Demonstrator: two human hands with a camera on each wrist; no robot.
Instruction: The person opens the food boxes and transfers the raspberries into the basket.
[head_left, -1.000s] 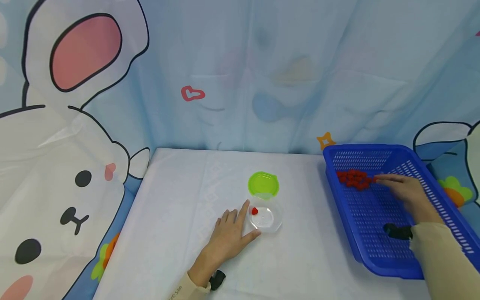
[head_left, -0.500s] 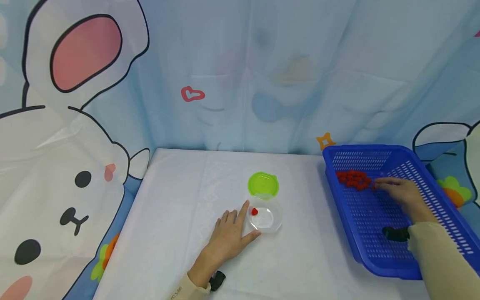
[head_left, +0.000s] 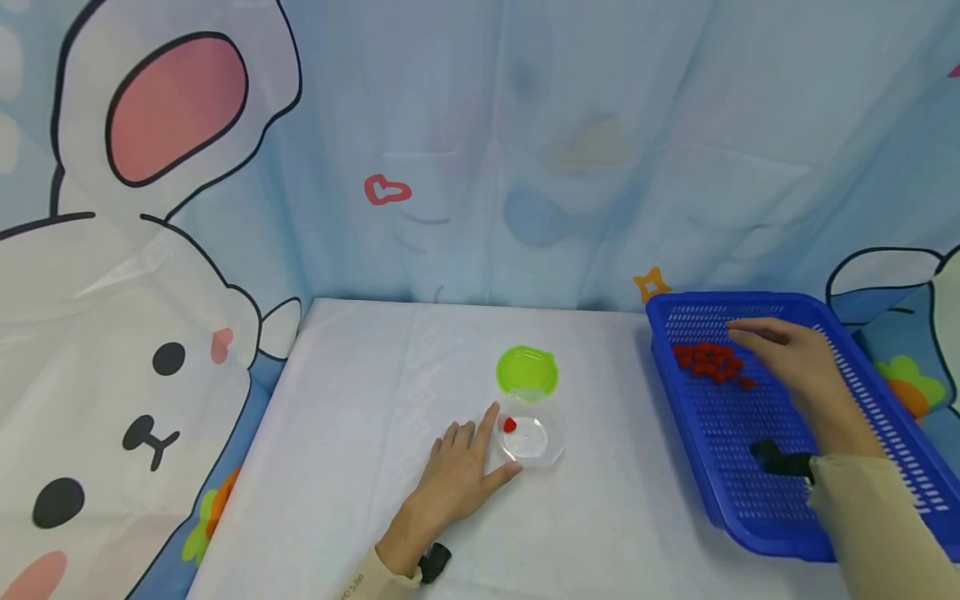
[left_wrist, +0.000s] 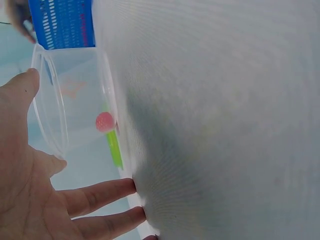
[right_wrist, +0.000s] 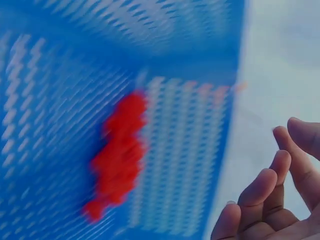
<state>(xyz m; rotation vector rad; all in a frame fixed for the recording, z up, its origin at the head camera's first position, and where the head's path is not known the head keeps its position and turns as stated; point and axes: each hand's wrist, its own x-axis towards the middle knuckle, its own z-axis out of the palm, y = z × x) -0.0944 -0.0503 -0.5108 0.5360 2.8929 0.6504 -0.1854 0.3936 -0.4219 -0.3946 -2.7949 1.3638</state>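
Observation:
A clear plastic cup (head_left: 531, 442) stands on the white table, a small red raspberry-like piece (left_wrist: 105, 122) inside it. My left hand (head_left: 456, 472) lies at the cup's near left side, thumb and index finger spread against it and fairly straight. Its other fingers (left_wrist: 112, 225) touch the tablecloth. Over the blue basket (head_left: 720, 467) hovers my right hand (head_left: 798, 358), thumb and index tips close together. No red shows between them. Below and left of that hand, a cluster of red pieces (head_left: 705, 360) sits on the basket floor, blurred in the right wrist view.
A bright green round lid (head_left: 527, 369) lies just behind the cup. The basket's tall perforated walls stand at the table's right side. A printed cartoon curtain (head_left: 480, 167) hangs behind the table's back edge.
My right hand has risen away from the red pieces, back and up over the basket. A red piece that was at its fingertips now lies at the cluster's edge. My left hand has stayed put.

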